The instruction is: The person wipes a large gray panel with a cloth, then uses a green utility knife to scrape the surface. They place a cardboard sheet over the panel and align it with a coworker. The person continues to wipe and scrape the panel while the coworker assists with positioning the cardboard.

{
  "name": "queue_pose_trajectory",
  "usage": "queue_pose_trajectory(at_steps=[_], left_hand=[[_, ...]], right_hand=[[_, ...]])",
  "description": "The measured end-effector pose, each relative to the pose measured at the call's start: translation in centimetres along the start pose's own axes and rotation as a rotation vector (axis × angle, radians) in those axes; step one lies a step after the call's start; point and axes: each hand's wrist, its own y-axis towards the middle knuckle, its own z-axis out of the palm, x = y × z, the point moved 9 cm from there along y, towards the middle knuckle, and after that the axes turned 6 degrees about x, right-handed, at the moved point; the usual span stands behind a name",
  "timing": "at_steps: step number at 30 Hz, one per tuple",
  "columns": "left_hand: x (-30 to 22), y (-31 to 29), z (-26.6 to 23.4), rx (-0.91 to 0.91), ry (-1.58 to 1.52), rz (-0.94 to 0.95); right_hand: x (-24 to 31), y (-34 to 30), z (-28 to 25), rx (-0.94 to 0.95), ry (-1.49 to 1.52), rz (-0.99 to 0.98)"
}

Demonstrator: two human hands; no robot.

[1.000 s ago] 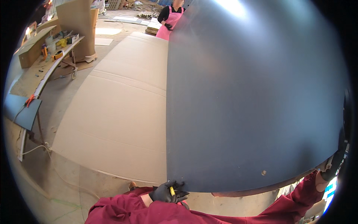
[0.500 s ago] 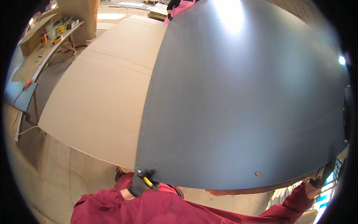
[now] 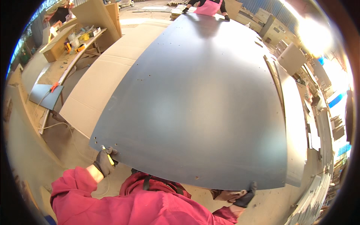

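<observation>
A large dark grey panel (image 3: 195, 112) with small drilled holes near its edges stretches out in front of me. My left hand (image 3: 105, 162), in a dark glove, is closed at the panel's near left corner. A slim yellow tool (image 3: 108, 156) with a pale tip is held in that same hand; its exact kind is unclear. My right hand (image 3: 245, 197), also gloved, grips the near edge towards the right corner, its fingers partly on top. Beside it is a crumpled brownish piece (image 3: 229, 195), perhaps cloth. At the far end a co-worker (image 3: 208, 7) in a pink apron has both gloved hands on the panel.
A cardboard sheet (image 3: 88, 101) lies partly under the panel on the left. Further left stands a workbench (image 3: 56, 71) with tools, tape and a small grey board (image 3: 45, 96). A pale panel (image 3: 294, 150) and stacked strips (image 3: 311, 198) are at the right. A cord crosses the floor.
The panel has shifted left over the cardboard, covering more of it, and now looks lower and flatter. Both my hands have moved with it. More of the co-worker and the right side shows.
</observation>
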Motion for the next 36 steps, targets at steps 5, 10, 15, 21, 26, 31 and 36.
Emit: queue_pose_trajectory(at_steps=[5, 10, 15, 21, 26, 31, 36], left_hand=[[-8.3, 1.2, -4.3, 0.01, 0.122, 0.06], [-16.6, 4.3, -14.2, -0.072, 0.009, 0.08], [-20.9, 8.0, -21.2, -0.112, 0.027, 0.08], [-21.8, 12.8, -23.7, -0.094, 0.023, 0.078], [-21.8, 13.2, -23.4, -0.115, 0.039, 0.086], [-21.8, 14.0, -23.5, -0.055, 0.023, 0.073], [-20.4, 13.7, -22.7, 0.033, -0.024, 0.104]], right_hand=[[-13.5, -0.7, 2.3, 0.166, 0.42, 0.355], [-23.1, -6.4, 6.3, -0.282, 0.298, 0.397], [-27.7, -10.2, 12.8, -0.237, 0.183, 0.616], [-30.0, -9.2, 14.7, 0.055, 0.468, 0.546], [-30.6, -10.2, 10.6, -0.289, 0.211, 0.583], [-31.2, -10.7, 11.7, -0.181, 0.195, 0.687], [-31.3, -10.0, 10.0, -0.16, 0.139, 0.655]])
